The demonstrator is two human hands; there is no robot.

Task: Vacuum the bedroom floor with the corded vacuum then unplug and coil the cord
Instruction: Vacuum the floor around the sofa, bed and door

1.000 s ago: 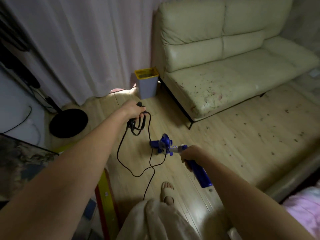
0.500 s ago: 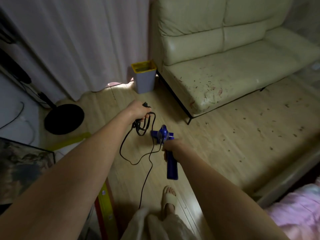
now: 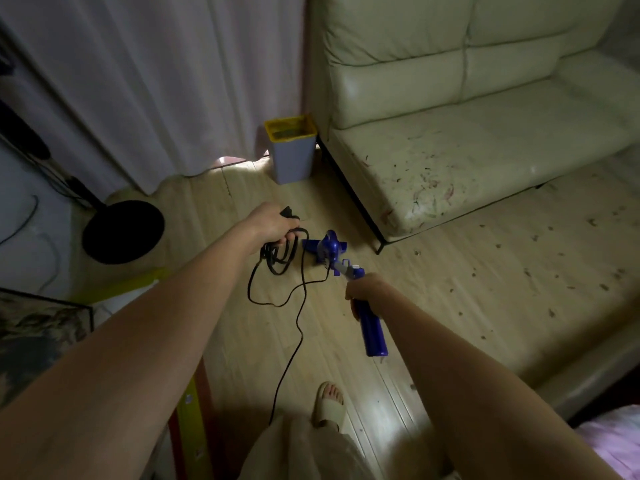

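Sandalled foot point(image 3: 329, 403) stands nearest on the wooden floor point(image 3: 450, 289), beside the loose run of black cord point(image 3: 294, 327) that trails toward the person. Right hand point(image 3: 367, 289) has its fingers wrapped round the blue handle of the vacuum point(image 3: 370, 327), whose blue head point(image 3: 327, 249) sits further out on the boards. Left hand point(image 3: 273, 223) grips a bunch of cord loops hanging just beside that head, the plug poking out above the fist. Dark scraps litter the floor to the right. Beyond stand a grey bin point(image 3: 292, 150) with a yellow rim, a cream sofa point(image 3: 467, 116), a black round fan base point(image 3: 123, 232) and white curtains point(image 3: 156, 81)
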